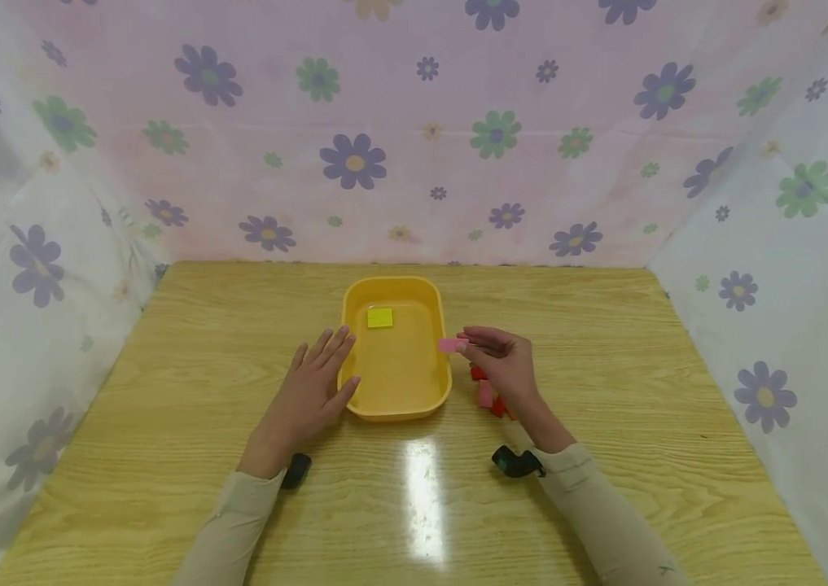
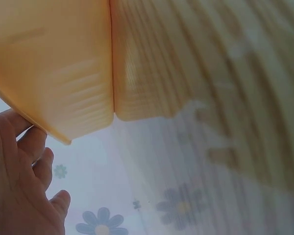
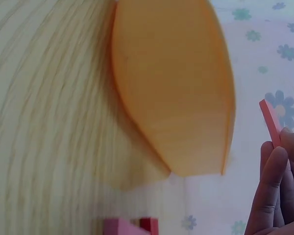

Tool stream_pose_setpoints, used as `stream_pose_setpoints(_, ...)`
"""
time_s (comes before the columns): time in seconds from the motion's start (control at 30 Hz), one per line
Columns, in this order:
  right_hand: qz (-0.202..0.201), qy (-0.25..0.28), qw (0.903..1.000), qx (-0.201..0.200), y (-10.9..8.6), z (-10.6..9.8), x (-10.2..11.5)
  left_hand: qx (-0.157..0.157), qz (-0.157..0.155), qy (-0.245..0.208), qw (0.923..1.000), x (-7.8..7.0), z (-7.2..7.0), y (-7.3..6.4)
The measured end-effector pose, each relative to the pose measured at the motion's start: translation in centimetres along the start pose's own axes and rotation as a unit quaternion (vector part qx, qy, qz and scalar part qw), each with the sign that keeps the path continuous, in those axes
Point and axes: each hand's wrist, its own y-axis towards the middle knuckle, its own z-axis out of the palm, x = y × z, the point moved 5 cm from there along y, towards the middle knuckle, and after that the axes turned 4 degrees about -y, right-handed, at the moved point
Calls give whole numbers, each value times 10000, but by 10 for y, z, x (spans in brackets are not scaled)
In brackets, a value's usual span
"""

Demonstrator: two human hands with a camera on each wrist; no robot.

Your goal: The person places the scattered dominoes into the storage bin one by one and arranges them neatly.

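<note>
A yellow-orange plastic tub stands on the table, with a flat yellow block lying inside near its far end. My left hand rests on the tub's left rim, fingers extended; the left wrist view shows its fingertips at that rim. Between thumb and fingers, my right hand pinches a thin flat pink block at the tub's right rim. In the right wrist view the pink block sticks out past the fingertips. Below that hand lie several red and pink blocks, partly hidden by it.
The wood-grain table is enclosed by flowered cloth at the back and both sides. A dark device sits at the right wrist, another dark device at the left.
</note>
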Motion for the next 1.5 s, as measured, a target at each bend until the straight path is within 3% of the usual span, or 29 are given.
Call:
stream_pose_setpoints(0.27,440,160,9987,207,5,21,12,7,-22,13,10000,-1,-1,1)
stream_pose_setpoints(0.43,436,155,9982,372,10,35,22,-63,45,-21,10000,-3,-2,0)
stream_pose_setpoints(0.67,374,628,9966,384,14,54,32,-146,109,10,9998,-3,-2,1)
stream_pose_setpoints(0.93,560,966,9928,443,21,71,37,-11,26,44,10000,-2,-2,1)
stream_pose_setpoints(1.5,668,826,9941,209,54,97,43,29,0,90,10000,-4,-3,1)
